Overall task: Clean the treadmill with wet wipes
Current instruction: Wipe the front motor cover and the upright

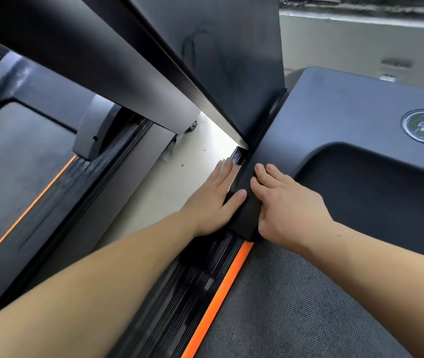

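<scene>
I am over the front left corner of a black treadmill. Its motor cover (pixel 348 120) has a narrow arm that runs down beside the ribbed side rail (pixel 198 285). My left hand (pixel 213 200) lies flat on the rail with straight fingers, and its thumb touches the edge of the cover arm. My right hand (pixel 288 205) rests on top of that arm, fingers lightly bent and pointing forward. No wet wipe shows in either hand; the right palm hides what is under it. An orange stripe (pixel 221 295) borders the grey belt (pixel 296 306).
The treadmill's black upright (pixel 221 60) rises just ahead of my hands. A second treadmill (pixel 24 164) with an orange stripe stands to the left. A strip of pale floor (pixel 169 184) lies between the two. A light wall (pixel 361 42) is behind.
</scene>
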Motion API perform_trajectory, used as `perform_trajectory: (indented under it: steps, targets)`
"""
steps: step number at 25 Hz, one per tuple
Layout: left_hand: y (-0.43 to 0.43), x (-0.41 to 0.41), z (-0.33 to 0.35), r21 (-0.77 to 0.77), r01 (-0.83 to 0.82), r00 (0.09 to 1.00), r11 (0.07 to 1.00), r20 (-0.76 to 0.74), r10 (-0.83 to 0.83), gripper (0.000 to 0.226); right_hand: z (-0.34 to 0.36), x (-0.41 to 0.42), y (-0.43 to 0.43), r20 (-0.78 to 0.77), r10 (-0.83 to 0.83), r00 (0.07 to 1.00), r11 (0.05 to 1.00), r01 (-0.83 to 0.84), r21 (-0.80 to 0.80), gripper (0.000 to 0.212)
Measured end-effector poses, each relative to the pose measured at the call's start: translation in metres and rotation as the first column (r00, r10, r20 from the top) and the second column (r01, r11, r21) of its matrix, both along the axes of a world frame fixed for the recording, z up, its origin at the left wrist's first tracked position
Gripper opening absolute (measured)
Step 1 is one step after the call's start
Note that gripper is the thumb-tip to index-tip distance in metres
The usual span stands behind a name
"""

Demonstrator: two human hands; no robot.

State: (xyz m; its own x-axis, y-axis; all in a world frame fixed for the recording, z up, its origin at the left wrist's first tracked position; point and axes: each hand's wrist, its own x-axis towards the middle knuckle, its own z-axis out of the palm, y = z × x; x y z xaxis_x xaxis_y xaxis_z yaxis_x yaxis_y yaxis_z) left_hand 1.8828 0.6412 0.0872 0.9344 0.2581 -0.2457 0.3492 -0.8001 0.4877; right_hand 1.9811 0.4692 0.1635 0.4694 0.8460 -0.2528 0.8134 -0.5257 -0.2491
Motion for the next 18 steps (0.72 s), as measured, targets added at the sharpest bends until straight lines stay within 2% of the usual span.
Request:
perform_trajectory:
  steps: [4, 7, 10, 14, 18]
  targets:
    - [-0.014, -0.084, 0.002, 0.121, 0.082, 0.997, 0.989, -0.011, -0.082, 0.076, -0.012, -0.006, 0.004, 0.108, -0.031, 0.994, 0.998, 0.024, 0.061, 0.059]
    - [-0.023, -0.114, 0.007, 0.137, 0.133, 0.991, 0.982, -0.032, -0.130, 0.073, -0.024, -0.004, 0.006, 0.166, -0.019, 0.986, 0.995, 0.002, 0.100, 0.056]
    - [-0.020, -0.096, 0.006, 0.089, 0.073, 0.997, 0.993, -0.042, -0.070, 0.078, -0.024, -0.001, 0.007, 0.201, 0.016, 0.980, 0.994, -0.038, 0.107, 0.065]
    - [-0.001, -0.031, 0.005, 0.035, 0.004, 0.997, 0.999, -0.075, -0.001, 0.084, -0.025, 0.002, 0.004, 0.183, 0.020, 0.983, 0.993, -0.041, 0.111, 0.070]
    - [0.013, 0.032, 0.015, -0.015, -0.009, 0.994, 1.000, -0.110, 0.007, 0.073, -0.031, 0.000, -0.002, 0.148, 0.043, 0.988, 0.994, -0.057, 0.091, 0.079]
